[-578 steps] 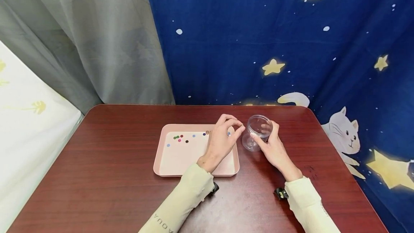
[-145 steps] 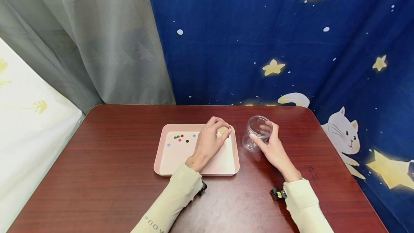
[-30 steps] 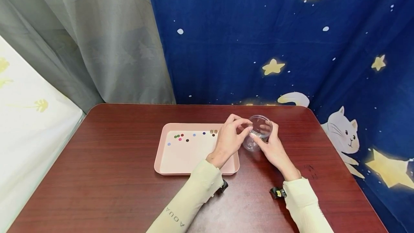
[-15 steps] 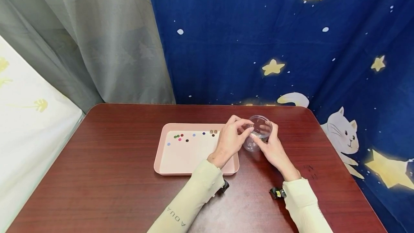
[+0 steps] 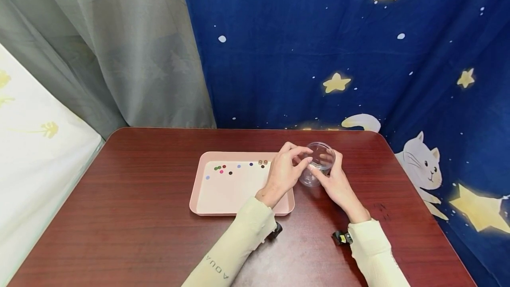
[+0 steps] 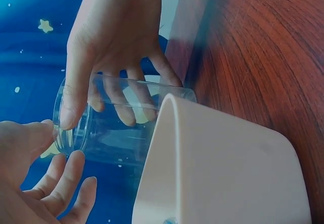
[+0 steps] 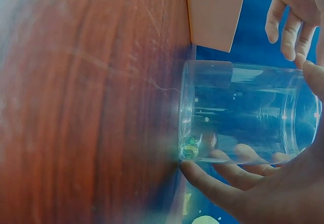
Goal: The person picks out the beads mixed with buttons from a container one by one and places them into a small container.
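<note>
One clear jar [image 7: 245,112], held within the right grip [image 5: 338,185], left grip [image 5: 283,167] — loosely parted — at its rim [image 5: 320,142]

The jar [image 7: 248,110] looks like clear, smooth, glossy plastic; the pink tray [image 5: 217,196] also seems plastic, smooth but matt. The green bead [image 7: 190,148] is shiny and glassy. The table [image 5: 119,216] shows polished wood grain. Blue curtain [image 5: 259,65], grey curtain [image 5: 147,56] and cream sleeves [image 5: 239,238] are matt cloth
</note>
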### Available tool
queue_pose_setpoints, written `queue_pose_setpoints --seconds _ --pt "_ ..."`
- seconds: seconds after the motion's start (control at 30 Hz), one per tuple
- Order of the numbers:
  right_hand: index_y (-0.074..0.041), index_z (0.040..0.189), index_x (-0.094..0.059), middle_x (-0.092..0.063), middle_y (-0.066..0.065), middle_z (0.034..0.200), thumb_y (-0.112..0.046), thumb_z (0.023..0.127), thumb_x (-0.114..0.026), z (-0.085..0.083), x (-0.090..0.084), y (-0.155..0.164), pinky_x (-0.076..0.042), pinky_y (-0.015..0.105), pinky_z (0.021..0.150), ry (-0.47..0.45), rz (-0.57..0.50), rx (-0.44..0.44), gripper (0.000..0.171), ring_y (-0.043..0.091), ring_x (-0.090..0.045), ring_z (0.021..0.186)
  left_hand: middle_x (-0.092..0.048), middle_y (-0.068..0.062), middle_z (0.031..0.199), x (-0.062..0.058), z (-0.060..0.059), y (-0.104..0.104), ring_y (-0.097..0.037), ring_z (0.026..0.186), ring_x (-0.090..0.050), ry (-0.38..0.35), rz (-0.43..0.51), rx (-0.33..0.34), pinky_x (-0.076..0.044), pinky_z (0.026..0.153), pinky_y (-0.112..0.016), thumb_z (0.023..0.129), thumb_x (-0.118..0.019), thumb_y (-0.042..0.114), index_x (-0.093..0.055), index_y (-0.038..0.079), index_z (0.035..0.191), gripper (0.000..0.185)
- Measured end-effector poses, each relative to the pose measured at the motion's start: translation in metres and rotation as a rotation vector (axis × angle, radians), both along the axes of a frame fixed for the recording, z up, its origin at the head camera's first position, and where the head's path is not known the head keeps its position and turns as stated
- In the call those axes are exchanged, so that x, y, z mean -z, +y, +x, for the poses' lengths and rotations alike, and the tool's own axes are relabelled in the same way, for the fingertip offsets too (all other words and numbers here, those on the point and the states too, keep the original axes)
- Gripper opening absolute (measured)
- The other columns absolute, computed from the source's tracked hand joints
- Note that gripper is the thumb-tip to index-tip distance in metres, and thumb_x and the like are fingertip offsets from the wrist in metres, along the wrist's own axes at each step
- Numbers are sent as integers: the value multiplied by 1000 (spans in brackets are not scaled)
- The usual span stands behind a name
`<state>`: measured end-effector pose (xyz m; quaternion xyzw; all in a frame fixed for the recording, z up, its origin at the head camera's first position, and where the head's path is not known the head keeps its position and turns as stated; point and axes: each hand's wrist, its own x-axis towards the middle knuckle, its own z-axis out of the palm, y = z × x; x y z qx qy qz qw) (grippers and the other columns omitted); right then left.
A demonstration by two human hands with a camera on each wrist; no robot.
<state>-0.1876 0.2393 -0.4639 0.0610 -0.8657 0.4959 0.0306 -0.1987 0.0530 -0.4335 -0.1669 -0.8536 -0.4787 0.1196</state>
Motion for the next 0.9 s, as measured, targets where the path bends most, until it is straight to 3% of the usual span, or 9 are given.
queue_pose_setpoints --seconds 0.5,0.77,0.9 --pt "-7 155 -15 -45 26 152 -30 100 -70 2 -1 -1 -40 58 114 -5 0 18 81 43 -50 141 -64 2 104 4 0 -13 -3 81 -67 11 51 -39 -50 70 -15 96 -77 26 -77 24 115 19" --pt "-9 155 -15 -44 25 153 -33 100 -71 2 -3 -2 -40 58 115 -12 4 17 82 42 -50 142 -66 -5 105 8 -1 -25 -11 82 -71 12 59 -48 -61 76 -30 96 -76 24 -78 19 111 16" --pt "-11 156 -15 -43 25 153 -33 100 -71 3 -4 -2 -40 58 115 -12 -1 14 82 42 -50 142 -66 -4 103 10 -1 -30 -11 81 -71 7 31 -67 -56 72 -25 96 -76 22 -78 18 110 15"
